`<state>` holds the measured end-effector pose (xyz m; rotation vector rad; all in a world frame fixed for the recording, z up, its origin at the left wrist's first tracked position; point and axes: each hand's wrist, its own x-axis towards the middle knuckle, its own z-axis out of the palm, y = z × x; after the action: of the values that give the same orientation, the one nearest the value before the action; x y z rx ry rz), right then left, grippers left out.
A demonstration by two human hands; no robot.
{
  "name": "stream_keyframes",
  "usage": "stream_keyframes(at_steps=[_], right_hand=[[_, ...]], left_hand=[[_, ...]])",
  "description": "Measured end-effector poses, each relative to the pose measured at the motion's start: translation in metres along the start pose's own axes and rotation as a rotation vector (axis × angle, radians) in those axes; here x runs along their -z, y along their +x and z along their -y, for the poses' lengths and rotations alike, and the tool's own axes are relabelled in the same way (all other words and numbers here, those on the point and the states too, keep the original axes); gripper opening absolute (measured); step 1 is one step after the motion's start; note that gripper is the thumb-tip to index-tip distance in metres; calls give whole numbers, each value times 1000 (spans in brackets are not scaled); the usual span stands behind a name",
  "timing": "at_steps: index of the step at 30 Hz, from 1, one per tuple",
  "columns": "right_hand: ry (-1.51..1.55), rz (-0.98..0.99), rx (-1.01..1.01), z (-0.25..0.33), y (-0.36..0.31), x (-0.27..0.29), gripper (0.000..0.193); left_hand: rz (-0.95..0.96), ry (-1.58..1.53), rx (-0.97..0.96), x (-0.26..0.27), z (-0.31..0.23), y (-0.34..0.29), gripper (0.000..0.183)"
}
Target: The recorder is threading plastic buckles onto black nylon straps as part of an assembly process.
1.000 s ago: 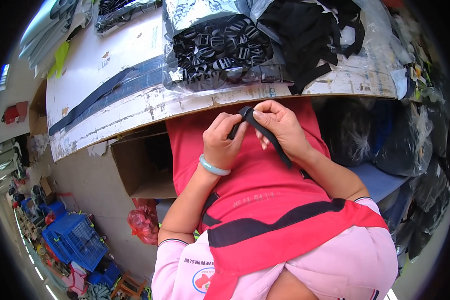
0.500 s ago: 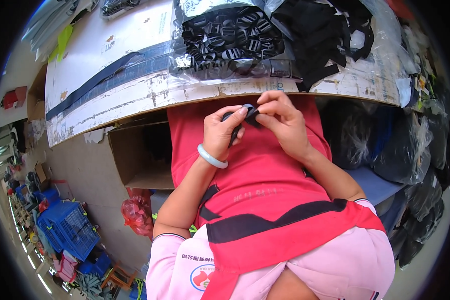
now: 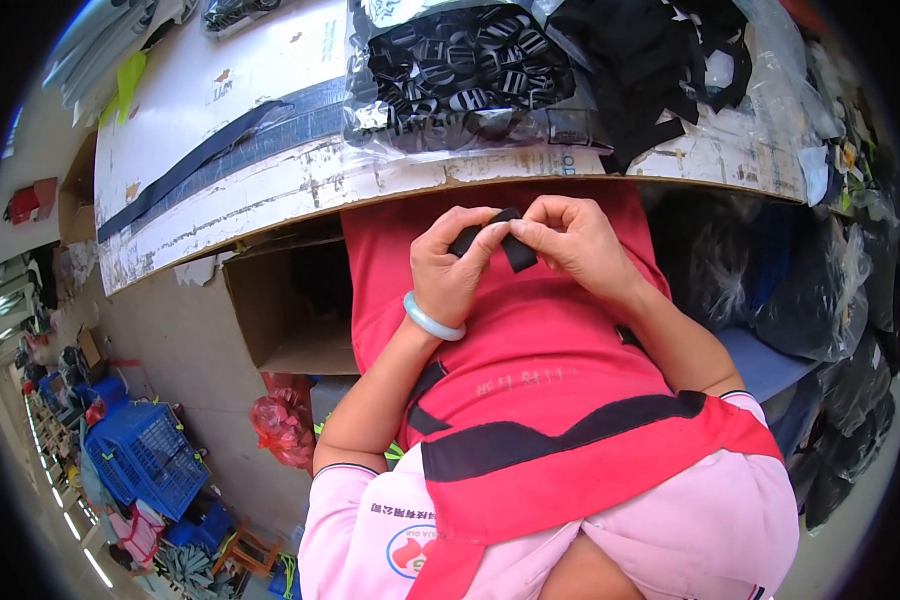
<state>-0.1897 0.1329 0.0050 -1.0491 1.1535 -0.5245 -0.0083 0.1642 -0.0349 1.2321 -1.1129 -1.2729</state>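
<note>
In front of the red apron, just below the table edge, both hands meet over a short piece of black webbing strap (image 3: 519,256). My left hand (image 3: 448,262), with a pale bangle at its wrist, pinches the strap between thumb and fingers. My right hand (image 3: 582,243) is closed on it from the other side, the thumbs almost touching. One strap end hangs below the fingertips. Whether a buckle sits in the fingers I cannot make out. Beyond the hands, a clear plastic bag (image 3: 425,140) lies open on the table, full of black plastic buckles (image 3: 460,72).
Black fabric strips (image 3: 625,70) lie right of the bag on the white, worn table (image 3: 310,190). A long dark strap (image 3: 195,165) lies at left. Under the table are an open cardboard box (image 3: 295,345) and black plastic bags (image 3: 805,300). Blue crates (image 3: 150,460) stand on the floor.
My right hand has come in and down, closer to the left. The glossy dark piece at the left fingertips is now covered, and a flat strap end hangs between the hands.
</note>
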Motion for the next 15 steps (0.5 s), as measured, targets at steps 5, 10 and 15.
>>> stream_keyframes(at_steps=[5,10,15], right_hand=[[337,37,-4,-10,6,3,22],[258,319,-166,-15,3,13,17],[211,102,157,-18,3,7,14]], left_hand=[[150,-72,59,12,-2,-3,11],[244,-24,-108,16,-9,-13,16],[259,83,-109,20,-17,-16,18]])
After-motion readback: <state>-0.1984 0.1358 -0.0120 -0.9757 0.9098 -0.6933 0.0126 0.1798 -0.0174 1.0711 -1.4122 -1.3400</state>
